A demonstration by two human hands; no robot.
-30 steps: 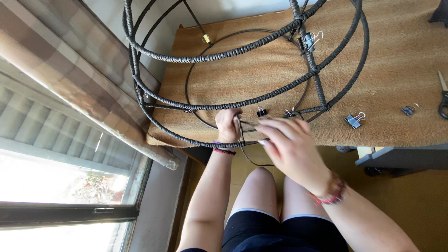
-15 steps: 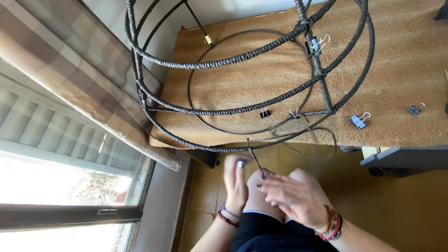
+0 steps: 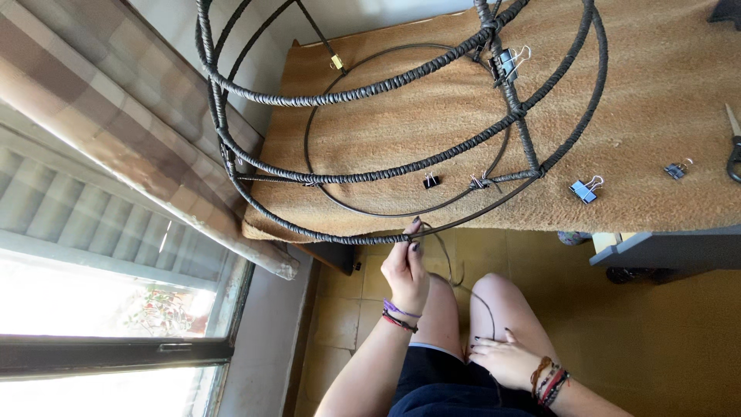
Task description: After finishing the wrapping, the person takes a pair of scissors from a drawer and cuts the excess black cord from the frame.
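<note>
A person is sitting with bare knees showing, looking down at a large round wire frame point(image 3: 401, 123) that is resting on a table covered with a coarse tan mat point(image 3: 656, 93). The frame is a set of metal hoops and upright bars, most of them wound tightly in dark cord. The left hand point(image 3: 407, 266) is reaching up to the lowest hoop, which is overhanging the table edge toward the person; its thumb and fingertips point(image 3: 414, 228) are pinching the hoop right where the wound section is ending and bare metal is beginning, apparently pressing the last turns so the wrapping is not loosening. A thin dark cord point(image 3: 477, 297) is trailing down from just beside those fingertips in a loose curve across the lap to the right hand point(image 3: 505, 359). The right hand is lying on the thigh with its fingers point(image 3: 488, 347) loosely curled, and the cord's end is running in under them; whether they are actually gripping it cannot be told. Above and to the right of the pinching fingers, two small black binder clips point(image 3: 431, 181) are clamped on the frame's lower rings, seemingly holding cord in place, and another clip point(image 3: 509, 60) is clamped high on an upright. Farther right, well apart from both hands, loose binder clips point(image 3: 587, 188) are lying on the mat, and a pair of scissors point(image 3: 733, 147) is at the picture's edge. A plaid curtain point(image 3: 116, 131) is hanging by a bright window to the left.
</note>
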